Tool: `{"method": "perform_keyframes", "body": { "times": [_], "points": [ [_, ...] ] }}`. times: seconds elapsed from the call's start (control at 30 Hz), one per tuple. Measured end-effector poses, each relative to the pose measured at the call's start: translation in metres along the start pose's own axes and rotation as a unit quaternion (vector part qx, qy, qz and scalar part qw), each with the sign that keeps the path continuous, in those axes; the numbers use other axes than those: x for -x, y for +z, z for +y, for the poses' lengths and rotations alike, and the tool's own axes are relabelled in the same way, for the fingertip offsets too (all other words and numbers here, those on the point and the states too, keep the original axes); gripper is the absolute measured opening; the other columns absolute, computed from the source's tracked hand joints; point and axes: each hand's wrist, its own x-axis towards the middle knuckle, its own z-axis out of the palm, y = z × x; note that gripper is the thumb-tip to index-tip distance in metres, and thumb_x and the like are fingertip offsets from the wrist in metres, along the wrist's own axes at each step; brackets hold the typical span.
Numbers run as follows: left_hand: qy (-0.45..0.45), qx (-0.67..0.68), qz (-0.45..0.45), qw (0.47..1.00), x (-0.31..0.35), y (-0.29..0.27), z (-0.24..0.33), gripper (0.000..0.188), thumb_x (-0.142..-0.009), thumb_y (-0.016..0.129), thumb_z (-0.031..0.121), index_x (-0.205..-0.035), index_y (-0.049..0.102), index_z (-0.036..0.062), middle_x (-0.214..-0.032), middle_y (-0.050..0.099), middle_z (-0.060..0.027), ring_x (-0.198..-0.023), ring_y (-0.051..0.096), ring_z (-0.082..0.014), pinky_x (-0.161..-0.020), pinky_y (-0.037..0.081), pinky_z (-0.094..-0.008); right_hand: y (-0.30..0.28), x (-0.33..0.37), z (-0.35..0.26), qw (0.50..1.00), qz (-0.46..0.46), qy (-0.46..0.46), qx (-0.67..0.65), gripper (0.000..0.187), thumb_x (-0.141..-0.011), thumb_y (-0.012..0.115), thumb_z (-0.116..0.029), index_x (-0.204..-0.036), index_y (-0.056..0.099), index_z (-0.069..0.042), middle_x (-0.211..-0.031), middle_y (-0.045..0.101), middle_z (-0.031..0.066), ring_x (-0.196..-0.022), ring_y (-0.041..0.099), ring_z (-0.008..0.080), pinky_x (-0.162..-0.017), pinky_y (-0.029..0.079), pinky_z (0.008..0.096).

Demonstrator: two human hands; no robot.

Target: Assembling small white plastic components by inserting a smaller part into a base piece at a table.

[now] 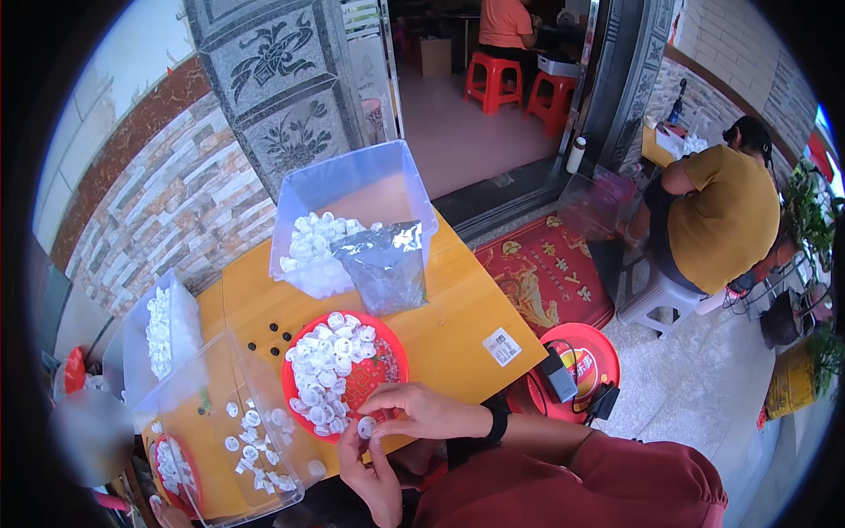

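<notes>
Small white piece (366,428): located at the near edge of the desk (466,295), between both hands. Left hand (373,482): thumb and fingers slightly apart, tips pinching the piece from the near side. Right hand (418,412): fingers bent, nearly closed on the same piece from the right.

Immediately far of the hands: 1 red round tray (400,341), its left portion heaped with white pieces (324,359). Beyond it, a silvery bag (385,277) stands before the far clear tub (415,176), obstructing part of its near wall. Several black parts (274,351) lie left of the tray. Nearer left, a transparent bin (293,493) occupies the desk. Right of the desk, a red stool (604,352) carries a grey device (556,377).
</notes>
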Motion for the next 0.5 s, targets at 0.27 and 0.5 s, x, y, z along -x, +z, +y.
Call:
{"method": "perform_keyframes", "body": {
  "times": [0.27, 0.5],
  "points": [
    [-0.01, 0.013, -0.034, 0.999, 0.0, -0.004, 0.006, 0.026, -0.095, 0.056, 0.003, -0.118, 0.05, -0.0064, -0.105, 0.063, -0.0144, -0.096, 0.062, -0.0184, -0.086, 0.048, -0.03, -0.003, -0.001, 0.006, 0.987, -0.097, 0.081, -0.1, 0.035, -0.087, 0.071, -0.023, -0.115, 0.064, -0.002, -0.098, 0.066, 0.0103, -0.088, 0.064, 0.0191, -0.076, 0.051, 0.0313],
    [0.064, -0.052, -0.007, 0.997, 0.003, -0.001, 0.011, 0.023, -0.095, 0.055, 0.003, -0.116, 0.053, -0.0049, -0.103, 0.063, -0.0135, -0.091, 0.063, -0.0194, -0.082, 0.05, -0.0305, 0.005, 0.006, -0.008, 0.994, -0.054, 0.064, -0.073, 0.03, -0.086, 0.068, -0.017, -0.11, 0.063, 0.001, -0.095, 0.068, 0.0156, -0.088, 0.066, 0.0274, -0.078, 0.051, 0.036]
  ]
}}
